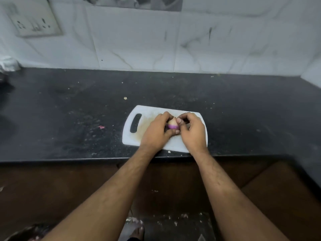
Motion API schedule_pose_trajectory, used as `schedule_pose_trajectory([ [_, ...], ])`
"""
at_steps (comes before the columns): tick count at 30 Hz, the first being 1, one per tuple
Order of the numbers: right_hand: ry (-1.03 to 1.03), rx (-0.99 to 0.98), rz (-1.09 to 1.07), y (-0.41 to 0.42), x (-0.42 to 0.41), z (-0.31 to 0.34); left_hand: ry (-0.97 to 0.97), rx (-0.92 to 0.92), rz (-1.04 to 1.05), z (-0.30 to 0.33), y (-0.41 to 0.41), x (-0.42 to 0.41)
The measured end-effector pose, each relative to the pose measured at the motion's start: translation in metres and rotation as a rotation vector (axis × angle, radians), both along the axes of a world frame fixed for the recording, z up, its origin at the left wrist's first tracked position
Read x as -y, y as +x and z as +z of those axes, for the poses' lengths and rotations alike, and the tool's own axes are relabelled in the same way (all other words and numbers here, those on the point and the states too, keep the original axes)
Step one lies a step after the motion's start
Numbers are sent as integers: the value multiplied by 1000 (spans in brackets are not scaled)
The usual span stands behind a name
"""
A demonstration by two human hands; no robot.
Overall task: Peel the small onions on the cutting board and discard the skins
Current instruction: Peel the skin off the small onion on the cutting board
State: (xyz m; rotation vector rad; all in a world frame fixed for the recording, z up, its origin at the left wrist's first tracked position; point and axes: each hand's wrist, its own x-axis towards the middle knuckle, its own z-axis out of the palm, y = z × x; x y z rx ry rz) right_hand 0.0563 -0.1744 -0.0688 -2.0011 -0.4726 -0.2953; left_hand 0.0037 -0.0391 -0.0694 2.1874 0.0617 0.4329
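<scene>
Both hands meet over the right half of a white cutting board, which lies on a black counter near its front edge, slotted handle toward 9 o'clock. The left hand curls its fingers around a small onion, cupping it from the 9 o'clock side. The right hand pinches the onion's upper part from 3 o'clock, thumb and bent fingers pressed on it. The onion shows a pale, papery top and a purple band below; whether it rests on the board or is held just above it cannot be told. Brownish staining marks the board between the handle slot and the hands. Small scraps lie scattered on the counter: a pink fragment at 9 o'clock of the board, a pale crumb toward 11 o'clock. The tiled wall behind carries a switch-and-socket plate at upper left. A white cloth sits at the counter's far left edge. No legible writing or brand is visible on any item.
</scene>
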Motion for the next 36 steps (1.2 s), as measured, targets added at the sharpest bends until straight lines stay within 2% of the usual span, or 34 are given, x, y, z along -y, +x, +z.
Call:
schedule_pose_trajectory([
  [6,-135,64,54,-4,-3,-2,112,10,59,0,-1,3],
  [10,-15,9,10,1,-1,-4,195,13,52,-1,0,7],
  [14,119,-46,-124,1,3,0,151,20,65,-3,1,6],
  [18,34,-98,-65,0,-2,-2,173,8,61,-1,0,8],
  [25,53,-80,36,4,-2,-3,154,54,45,-2,0,7],
  [29,79,-104,-21,7,-1,-5,138,84,21,-4,3,7],
  [32,88,-109,-52,7,-3,-3,160,12,21,-5,6,4],
  [36,107,-143,-58,7,-2,1,67,-32,107,-9,11,1],
])
